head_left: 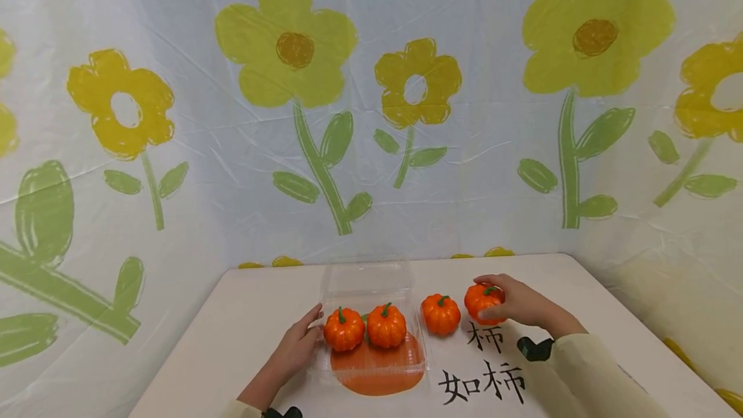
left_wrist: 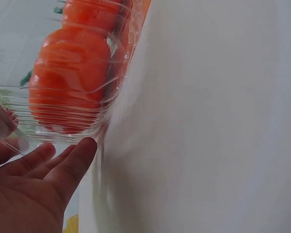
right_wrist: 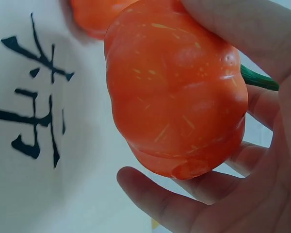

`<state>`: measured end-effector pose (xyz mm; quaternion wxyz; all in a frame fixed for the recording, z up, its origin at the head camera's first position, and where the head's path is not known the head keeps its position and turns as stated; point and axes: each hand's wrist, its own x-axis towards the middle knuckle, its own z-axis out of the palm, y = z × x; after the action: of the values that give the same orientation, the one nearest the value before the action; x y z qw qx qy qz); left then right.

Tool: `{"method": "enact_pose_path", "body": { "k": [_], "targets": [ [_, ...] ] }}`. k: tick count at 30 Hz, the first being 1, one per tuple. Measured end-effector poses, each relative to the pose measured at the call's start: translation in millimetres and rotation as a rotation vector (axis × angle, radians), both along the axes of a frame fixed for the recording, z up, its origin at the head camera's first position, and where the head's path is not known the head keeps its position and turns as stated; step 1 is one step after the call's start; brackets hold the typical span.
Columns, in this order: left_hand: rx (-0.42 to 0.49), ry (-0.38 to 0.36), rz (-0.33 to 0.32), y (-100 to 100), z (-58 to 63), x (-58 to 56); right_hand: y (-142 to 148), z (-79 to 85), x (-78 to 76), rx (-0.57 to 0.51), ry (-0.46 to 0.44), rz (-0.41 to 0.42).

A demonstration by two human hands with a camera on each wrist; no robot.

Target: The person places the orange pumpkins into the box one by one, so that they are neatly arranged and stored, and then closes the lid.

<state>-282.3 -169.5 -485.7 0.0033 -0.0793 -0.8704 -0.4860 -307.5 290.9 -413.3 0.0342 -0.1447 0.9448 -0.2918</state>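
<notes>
A clear plastic clamshell box [head_left: 371, 361] lies with its lid raised at the back. Two small orange toy pumpkins with green stems, a left one [head_left: 344, 330] and a right one [head_left: 386, 326], sit side by side inside it. My left hand [head_left: 298, 344] holds the box's left edge, its fingertips [left_wrist: 85, 148] against the ridged plastic side. Right of the box a third pumpkin [head_left: 440, 315] stands on the table. My right hand [head_left: 520, 302] grips a fourth pumpkin [right_wrist: 177, 92] between thumb and fingers, with its green stem toward the palm.
The pale table [head_left: 232, 315] bears black brush characters [head_left: 482, 384] and an orange printed shape [head_left: 380, 384], partly under the box. Behind it hangs a white cloth [head_left: 371, 211] printed with yellow flowers. A dark wrist strap [head_left: 534, 348] shows at my right sleeve.
</notes>
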Motion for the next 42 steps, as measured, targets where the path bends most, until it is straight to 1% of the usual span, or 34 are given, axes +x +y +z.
{"method": "enact_pose_path", "body": {
  "k": [6,7,12,21,27,34,42],
  "targets": [
    [-0.004,-0.01,0.012,-1.0,-1.7,0.9,-12.0,6.7,5.7,-0.012,0.034,0.026],
    [-0.008,-0.001,0.002,-1.5,-2.1,0.5,-14.1,7.5,6.4,-0.013,0.038,0.032],
    [-0.007,-0.004,-0.004,-1.9,-3.5,-0.9,-22.9,10.8,9.3,-0.028,0.06,0.056],
    [-0.021,-0.012,-0.015,-0.7,-2.8,2.4,-37.5,17.0,16.3,-0.06,0.094,0.088],
    [-0.016,-0.006,-0.018,-0.6,-1.6,2.1,-47.8,19.1,18.0,-0.073,0.105,0.131],
    [-0.02,-0.009,-0.001,-0.1,-0.6,-0.6,-58.2,22.5,18.4,-0.064,0.099,0.15],
    [-0.02,0.006,-0.002,-0.6,-1.2,-1.5,-64.7,25.9,21.0,-0.059,0.117,0.236]
  ]
}}
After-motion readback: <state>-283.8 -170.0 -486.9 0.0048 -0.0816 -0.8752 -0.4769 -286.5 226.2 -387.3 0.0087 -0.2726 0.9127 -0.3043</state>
